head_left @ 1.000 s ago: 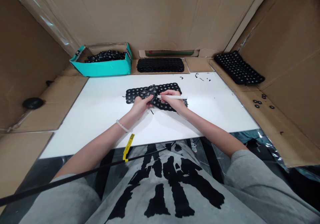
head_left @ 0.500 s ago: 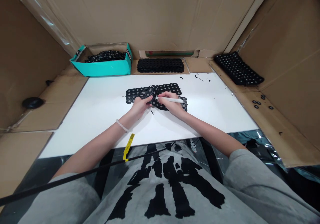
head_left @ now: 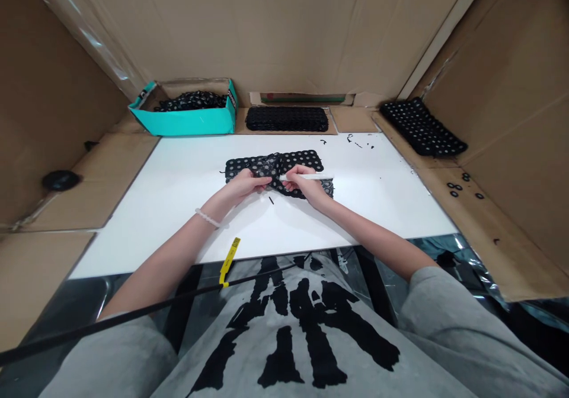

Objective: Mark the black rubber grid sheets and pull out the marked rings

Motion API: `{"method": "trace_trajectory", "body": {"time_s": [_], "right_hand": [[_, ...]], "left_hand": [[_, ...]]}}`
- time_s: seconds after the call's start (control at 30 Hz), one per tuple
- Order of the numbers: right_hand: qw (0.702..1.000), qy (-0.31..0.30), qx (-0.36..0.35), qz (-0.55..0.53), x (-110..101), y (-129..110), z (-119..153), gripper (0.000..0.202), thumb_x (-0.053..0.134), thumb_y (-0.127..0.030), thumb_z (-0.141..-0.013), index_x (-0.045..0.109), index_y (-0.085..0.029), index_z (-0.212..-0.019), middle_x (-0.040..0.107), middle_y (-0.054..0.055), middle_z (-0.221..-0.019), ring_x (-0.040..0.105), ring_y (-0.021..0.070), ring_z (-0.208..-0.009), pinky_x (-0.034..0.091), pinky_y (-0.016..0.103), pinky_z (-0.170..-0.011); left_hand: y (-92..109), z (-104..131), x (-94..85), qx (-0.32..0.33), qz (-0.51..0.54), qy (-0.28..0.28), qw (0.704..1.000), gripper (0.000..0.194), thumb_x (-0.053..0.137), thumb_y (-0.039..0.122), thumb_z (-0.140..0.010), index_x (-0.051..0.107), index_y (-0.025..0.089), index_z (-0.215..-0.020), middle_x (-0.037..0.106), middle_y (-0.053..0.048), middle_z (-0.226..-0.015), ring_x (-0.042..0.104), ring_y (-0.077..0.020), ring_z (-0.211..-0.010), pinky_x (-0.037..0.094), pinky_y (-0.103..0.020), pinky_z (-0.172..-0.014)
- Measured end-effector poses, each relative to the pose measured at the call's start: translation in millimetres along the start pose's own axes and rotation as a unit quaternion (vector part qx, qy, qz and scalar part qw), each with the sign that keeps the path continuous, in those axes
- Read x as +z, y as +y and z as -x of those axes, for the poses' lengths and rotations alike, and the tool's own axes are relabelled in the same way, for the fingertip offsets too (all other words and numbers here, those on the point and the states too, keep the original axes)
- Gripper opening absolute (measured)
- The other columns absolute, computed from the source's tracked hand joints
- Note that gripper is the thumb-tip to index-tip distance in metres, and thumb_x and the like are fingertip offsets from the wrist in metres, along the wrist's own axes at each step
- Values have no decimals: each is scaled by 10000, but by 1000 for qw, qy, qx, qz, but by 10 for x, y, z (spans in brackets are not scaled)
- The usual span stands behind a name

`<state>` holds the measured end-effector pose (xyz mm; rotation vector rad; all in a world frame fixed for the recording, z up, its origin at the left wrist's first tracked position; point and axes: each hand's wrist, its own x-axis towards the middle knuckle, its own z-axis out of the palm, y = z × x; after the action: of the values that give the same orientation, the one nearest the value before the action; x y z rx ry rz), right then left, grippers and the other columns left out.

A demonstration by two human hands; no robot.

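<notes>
- Head view, left arm: it reached in from the near left, angled toward the middle of the board [head_left: 178,208], with a bracelet [head_left: 207,218] at the wrist.
- The left hand [head_left: 243,187] lay low at the near edge of the mat [head_left: 299,159], its thumb stretched to the right over the dark material and the fingers curled beneath, pinching it.
- Right arm: it came in from the near right and slanted to the far left, wrist low over the mat's right part.
- The right hand [head_left: 310,186] had its fingers closed around a pen [head_left: 319,176], which lay nearly level, its tip pointing left at the bunched middle of the mat, close to the left thumb. Whether the tip touched the mat could not be told.
- The mat, black with pale dots, lay at the board's middle, bunched at its centre.
- A box [head_left: 189,122] stood far left, a stack [head_left: 287,119] far centre, and rings [head_left: 454,186] lay right.
</notes>
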<state>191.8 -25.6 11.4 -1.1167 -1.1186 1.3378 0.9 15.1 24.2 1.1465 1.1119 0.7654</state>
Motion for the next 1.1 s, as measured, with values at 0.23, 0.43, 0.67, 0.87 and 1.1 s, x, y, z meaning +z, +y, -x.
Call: {"method": "trace_trajectory", "body": {"time_s": [0.23, 0.43, 0.67, 0.87, 1.1], "right_hand": [[1000, -11, 13, 0, 39, 89, -35, 74, 658, -236, -706, 610, -182, -696, 712, 20, -692, 652, 104, -610, 530, 222, -609], [999, -3, 33, -11, 39, 4, -11, 70, 672, -225, -710, 628, -175, -688, 715, 25, -686, 649, 102, -599, 535, 222, -616], [998, 12, 38, -43, 35, -69, 38, 91, 686, -227, -714, 624, -174, -672, 712, 21, -666, 639, 98, -576, 525, 214, -597], [999, -1, 32, -13, 32, -36, 28, 73, 671, -225, -725, 634, -175, -686, 715, 27, -685, 646, 104, -608, 526, 221, -619], [988, 12, -48, 146, 93, 87, 33, 80, 621, -246, -744, 649, -193, -691, 708, 17, -705, 649, 143, -664, 520, 256, -624]], "left_hand": [[-58, -19, 3, 9, 31, 12, 999, 246, 869, 153, -544, 626, 128, -569, 621, -40, -613, 545, -117, -570, 459, -242, -549], [-44, 1, 29, -1, 49, 36, 998, 269, 898, 147, -500, 655, 110, -610, 656, -56, -658, 579, -126, -606, 493, -259, -603], [-85, -15, 25, 6, 54, 37, 998, 293, 915, 196, -488, 667, 110, -617, 660, -43, -662, 584, -120, -617, 500, -262, -646], [-92, -23, 24, 7, 48, 43, 998, 322, 921, 207, -463, 645, 114, -599, 648, -30, -635, 579, -123, -607, 487, -277, -644], [-64, 13, 16, -14, 13, 21, 1000, 314, 905, 230, -490, 618, 125, -566, 644, -52, -603, 567, -149, -581, 446, -290, -579]]}}
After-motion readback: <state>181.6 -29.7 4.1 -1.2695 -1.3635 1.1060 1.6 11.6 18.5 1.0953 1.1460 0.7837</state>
